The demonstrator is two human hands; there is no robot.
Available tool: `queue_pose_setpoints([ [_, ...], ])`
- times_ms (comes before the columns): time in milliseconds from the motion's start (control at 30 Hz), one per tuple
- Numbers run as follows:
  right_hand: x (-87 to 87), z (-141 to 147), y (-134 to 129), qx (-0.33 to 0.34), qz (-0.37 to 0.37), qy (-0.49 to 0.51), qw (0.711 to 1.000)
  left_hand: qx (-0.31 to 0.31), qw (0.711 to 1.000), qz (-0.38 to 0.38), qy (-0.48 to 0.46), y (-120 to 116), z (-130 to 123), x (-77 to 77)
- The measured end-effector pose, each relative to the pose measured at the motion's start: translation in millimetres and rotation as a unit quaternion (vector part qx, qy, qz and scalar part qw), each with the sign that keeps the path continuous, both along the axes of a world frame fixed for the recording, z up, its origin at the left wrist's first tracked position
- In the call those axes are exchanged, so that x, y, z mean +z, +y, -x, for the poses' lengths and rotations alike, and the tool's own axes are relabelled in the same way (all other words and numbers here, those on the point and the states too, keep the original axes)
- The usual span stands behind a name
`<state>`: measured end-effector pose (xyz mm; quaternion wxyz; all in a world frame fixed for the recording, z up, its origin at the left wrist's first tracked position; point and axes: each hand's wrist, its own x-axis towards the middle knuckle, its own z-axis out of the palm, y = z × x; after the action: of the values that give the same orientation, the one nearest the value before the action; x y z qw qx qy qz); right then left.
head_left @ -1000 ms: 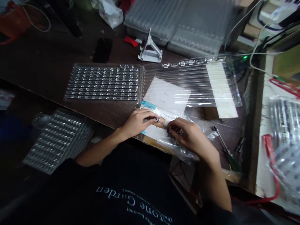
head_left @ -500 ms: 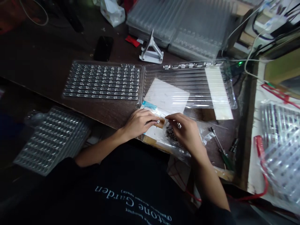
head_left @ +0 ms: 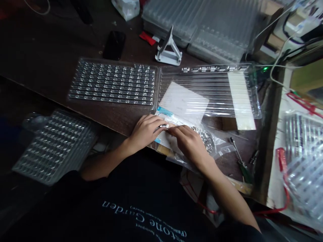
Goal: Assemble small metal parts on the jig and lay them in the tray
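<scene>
Between the thumb and fingers of my left hand (head_left: 145,131) sits a small silvery metal connector (head_left: 164,126), its long side showing. My right hand (head_left: 190,143) is closed in a pinch, fingertips meeting the connector's right end; whatever they hold is hidden. Under and beside the right hand, a heap of small shiny metal parts (head_left: 205,138) lies on a clear plastic bag (head_left: 219,148). A white sheet with blue tape (head_left: 165,111) lies beneath the hands at the desk edge.
Left of centre lies a plastic tray full of connectors (head_left: 113,82). A clear ribbed tray (head_left: 217,90) holds several connectors along its top row. Behind stand a phone stand (head_left: 169,55), a phone (head_left: 114,45) and stacked trays (head_left: 171,20). A screwdriver (head_left: 238,154) lies at right.
My right hand has moved left from above the metal parts to my left fingertips, uncovering more of the heap. The connector in my left hand now shows its long side. The view has shifted slightly.
</scene>
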<state>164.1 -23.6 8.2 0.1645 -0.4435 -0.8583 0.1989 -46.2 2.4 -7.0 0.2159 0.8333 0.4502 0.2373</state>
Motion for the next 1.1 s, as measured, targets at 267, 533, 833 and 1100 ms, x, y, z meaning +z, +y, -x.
queue_pose_setpoints([
  [267,19.3,-32,2,-0.112,0.023,-0.055,0.992,0.036,0.993,-0.014,-0.116,0,-25,3.3],
  [533,17.1,-35,-2,-0.07,0.093,-0.133,0.984,-0.006,0.993,0.013,-0.121,-4,-49,-4.8],
  [833,21.7,-45,-2,-0.106,0.112,0.044,0.987,0.023,0.995,0.025,-0.095,-3,-48,-7.2],
  [1100,19.1,-47,2,-0.17,0.019,0.126,0.977,0.03,0.994,0.035,-0.101,-3,-50,-5.5],
])
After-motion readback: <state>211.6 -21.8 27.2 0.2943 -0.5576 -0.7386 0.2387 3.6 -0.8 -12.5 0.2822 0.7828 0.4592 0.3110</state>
